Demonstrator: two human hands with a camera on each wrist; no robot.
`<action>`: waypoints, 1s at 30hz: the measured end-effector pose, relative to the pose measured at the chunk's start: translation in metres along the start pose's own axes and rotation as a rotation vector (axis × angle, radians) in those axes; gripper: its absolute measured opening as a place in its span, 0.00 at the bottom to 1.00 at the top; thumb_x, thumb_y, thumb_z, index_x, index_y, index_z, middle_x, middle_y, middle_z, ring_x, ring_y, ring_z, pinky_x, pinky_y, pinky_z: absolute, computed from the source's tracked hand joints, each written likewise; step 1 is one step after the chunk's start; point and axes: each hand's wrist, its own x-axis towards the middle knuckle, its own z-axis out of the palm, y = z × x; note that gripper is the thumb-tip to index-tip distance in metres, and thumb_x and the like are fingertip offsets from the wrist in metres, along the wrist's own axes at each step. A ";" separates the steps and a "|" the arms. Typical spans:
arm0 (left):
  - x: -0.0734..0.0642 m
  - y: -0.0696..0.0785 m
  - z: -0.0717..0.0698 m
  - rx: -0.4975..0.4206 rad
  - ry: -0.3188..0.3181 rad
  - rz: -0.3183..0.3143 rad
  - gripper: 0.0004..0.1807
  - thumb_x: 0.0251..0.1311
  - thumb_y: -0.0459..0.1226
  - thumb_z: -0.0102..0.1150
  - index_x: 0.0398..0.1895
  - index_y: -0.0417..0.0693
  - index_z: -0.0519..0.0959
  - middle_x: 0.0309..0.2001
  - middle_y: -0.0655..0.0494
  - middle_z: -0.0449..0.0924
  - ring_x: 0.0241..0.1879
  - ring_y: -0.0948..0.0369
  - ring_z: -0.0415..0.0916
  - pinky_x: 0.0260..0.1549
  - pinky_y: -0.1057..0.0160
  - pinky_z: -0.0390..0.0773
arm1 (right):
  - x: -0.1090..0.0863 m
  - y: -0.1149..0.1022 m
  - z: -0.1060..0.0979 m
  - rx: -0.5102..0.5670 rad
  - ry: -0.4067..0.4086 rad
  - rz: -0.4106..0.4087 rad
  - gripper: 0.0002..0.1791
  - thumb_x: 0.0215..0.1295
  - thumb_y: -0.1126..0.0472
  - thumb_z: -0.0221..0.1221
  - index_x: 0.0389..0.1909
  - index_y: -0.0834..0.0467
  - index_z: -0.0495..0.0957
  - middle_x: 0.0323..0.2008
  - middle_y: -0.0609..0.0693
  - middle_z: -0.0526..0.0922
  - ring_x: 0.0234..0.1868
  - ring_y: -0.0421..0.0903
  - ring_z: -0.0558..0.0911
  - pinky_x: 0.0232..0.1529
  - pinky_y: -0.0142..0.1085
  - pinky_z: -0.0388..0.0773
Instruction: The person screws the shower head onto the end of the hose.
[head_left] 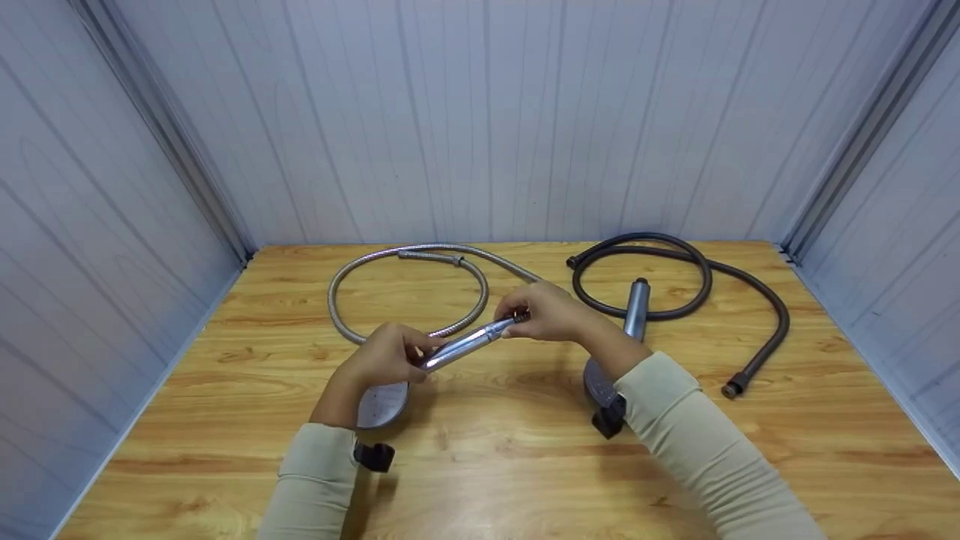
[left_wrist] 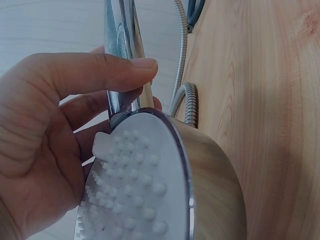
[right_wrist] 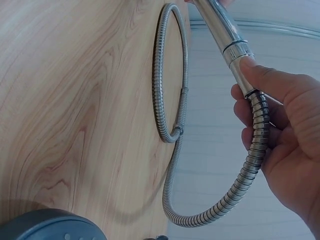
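My left hand (head_left: 386,352) grips the handle of a chrome shower head (left_wrist: 150,175), its thumb and fingers round the neck just above the white nozzle face. At the handle's other end, my right hand (head_left: 551,311) pinches the metal end fitting (right_wrist: 242,75) of a silver shower hose (right_wrist: 257,120). The fitting meets the handle end in the right wrist view; how far it is threaded I cannot tell. From there the hose curves away and lies in a loop on the table. Handle and fitting are held above the tabletop, tilted up toward the right.
A second, darker grey shower head (head_left: 636,311) lies on the table beneath my right forearm. Behind it a dark hose (head_left: 709,289) lies coiled, one end reaching right. The wooden table (head_left: 487,465) is bounded by pale panel walls (head_left: 480,120) at the back and sides.
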 end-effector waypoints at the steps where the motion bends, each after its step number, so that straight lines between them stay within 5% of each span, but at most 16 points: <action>1: 0.000 0.000 0.000 0.002 0.001 -0.002 0.27 0.43 0.21 0.70 0.50 0.47 0.84 0.32 0.54 0.85 0.32 0.59 0.80 0.32 0.59 0.81 | 0.000 0.000 0.000 -0.003 -0.002 0.001 0.07 0.58 0.64 0.68 0.38 0.59 0.86 0.34 0.48 0.85 0.32 0.40 0.78 0.35 0.35 0.75; 20: -0.002 0.002 -0.001 0.004 -0.007 -0.008 0.29 0.41 0.20 0.70 0.51 0.48 0.84 0.32 0.55 0.84 0.31 0.59 0.80 0.31 0.62 0.81 | -0.001 -0.003 0.000 -0.015 -0.031 0.030 0.08 0.63 0.59 0.65 0.38 0.58 0.87 0.31 0.46 0.85 0.28 0.38 0.76 0.32 0.33 0.74; 30: -0.001 0.001 -0.003 -0.002 -0.007 -0.004 0.29 0.41 0.21 0.70 0.51 0.46 0.84 0.33 0.52 0.84 0.31 0.59 0.79 0.30 0.61 0.81 | -0.001 -0.002 0.001 0.020 0.013 0.026 0.18 0.58 0.63 0.69 0.50 0.61 0.82 0.41 0.53 0.84 0.41 0.47 0.81 0.43 0.39 0.79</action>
